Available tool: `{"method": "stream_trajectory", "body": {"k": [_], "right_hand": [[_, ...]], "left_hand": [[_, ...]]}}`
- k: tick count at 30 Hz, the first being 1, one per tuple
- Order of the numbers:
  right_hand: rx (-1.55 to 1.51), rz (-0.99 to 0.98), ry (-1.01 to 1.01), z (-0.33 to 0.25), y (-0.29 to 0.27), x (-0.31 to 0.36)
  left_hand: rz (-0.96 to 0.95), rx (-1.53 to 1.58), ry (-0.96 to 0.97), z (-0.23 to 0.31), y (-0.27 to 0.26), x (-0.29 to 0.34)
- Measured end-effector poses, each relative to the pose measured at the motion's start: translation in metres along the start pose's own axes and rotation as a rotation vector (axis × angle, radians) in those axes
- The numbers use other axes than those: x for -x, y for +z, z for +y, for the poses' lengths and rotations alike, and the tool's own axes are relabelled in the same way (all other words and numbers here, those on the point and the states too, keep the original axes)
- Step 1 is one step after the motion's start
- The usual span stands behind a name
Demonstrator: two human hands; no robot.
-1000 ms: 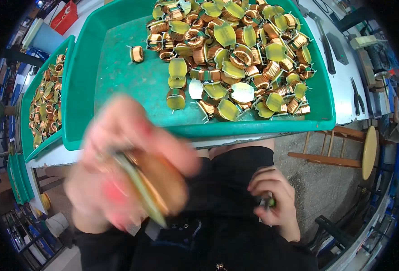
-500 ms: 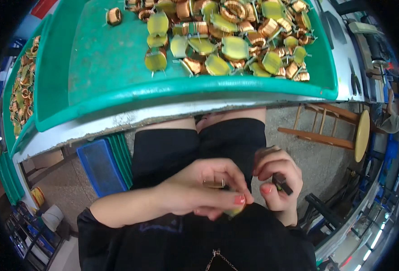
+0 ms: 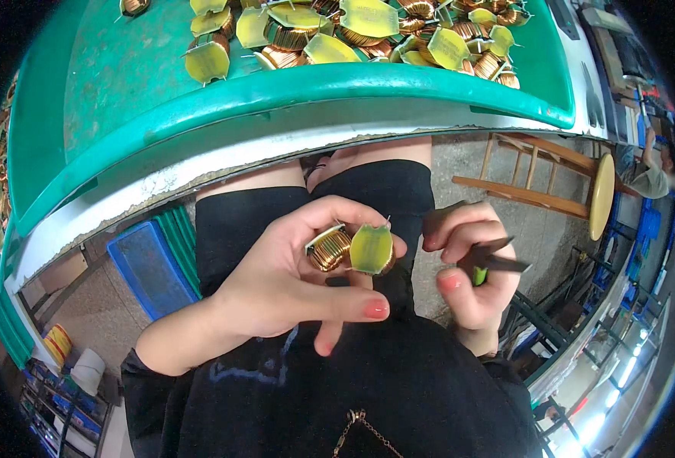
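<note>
Two copper-wound ring coils rest in my left hand (image 3: 265, 286), palm turned up and fingers curled around them. One coil shows its yellow-green end plate (image 3: 372, 250) near the fingertips; the other copper coil (image 3: 328, 250) lies deeper in the palm, seen from its windings. My left thumb stretches out below them, apart from the plate. To the right, my right hand (image 3: 471, 309) is closed around a small hand cutter (image 3: 497, 259) with dark, parted jaws pointing right and a bit of green handle showing. The cutter is clear of the coils.
A green tray (image 3: 291, 88) on the white table (image 3: 200, 156) holds many similar coils (image 3: 368, 19). Another tray of coils (image 3: 0, 175) sits far left. A blue crate (image 3: 150, 267) stands below the table at left, a wooden stool (image 3: 600, 197) at right.
My left hand has opened up and risen, bringing both coils into view. The cutter in my right hand has turned so its jaws show. The view has shifted, so the tray sits higher.
</note>
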State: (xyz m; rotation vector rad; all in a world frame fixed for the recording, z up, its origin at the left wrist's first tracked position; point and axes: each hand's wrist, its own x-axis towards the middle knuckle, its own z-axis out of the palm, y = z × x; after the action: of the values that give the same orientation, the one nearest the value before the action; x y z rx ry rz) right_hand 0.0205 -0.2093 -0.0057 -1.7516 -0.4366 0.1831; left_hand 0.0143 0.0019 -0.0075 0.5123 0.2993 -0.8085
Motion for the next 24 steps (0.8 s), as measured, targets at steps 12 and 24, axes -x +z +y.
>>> {"method": "stream_trajectory", "body": {"k": [12, 24], "right_hand": [[-1.228, 0.085, 0.319, 0.008, 0.001, 0.003], [-1.229, 0.053, 0.494, -0.002, 0.004, 0.008]], "left_hand": [[-0.049, -0.400, 0.297, -0.001, -0.005, -0.003], [-0.058, -0.085, 0.092, 0.000, -0.012, -0.007]]}}
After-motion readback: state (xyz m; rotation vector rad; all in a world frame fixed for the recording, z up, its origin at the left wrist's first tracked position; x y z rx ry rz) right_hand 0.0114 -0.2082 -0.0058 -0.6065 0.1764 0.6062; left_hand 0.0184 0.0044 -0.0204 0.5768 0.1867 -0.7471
